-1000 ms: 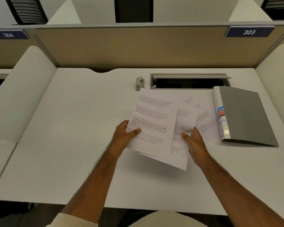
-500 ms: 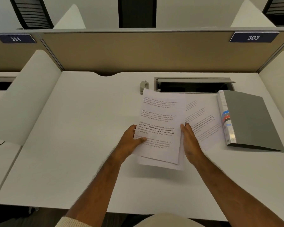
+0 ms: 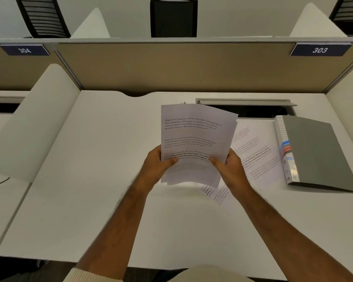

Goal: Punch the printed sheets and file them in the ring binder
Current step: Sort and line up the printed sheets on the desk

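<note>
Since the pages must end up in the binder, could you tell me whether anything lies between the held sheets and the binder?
Both hands, left and right, hold the sheets above the desk. Between them and the closed grey binder only a loose printed page lies flat; nothing upright blocks the way. No punch is clearly in view.

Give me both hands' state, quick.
Left hand: closed on the printed sheets, left edge.
Right hand: closed on the same sheets, right edge.

One head-worn wide-angle view looks forward and down, close over the white desk (image 3: 90, 180).
</note>
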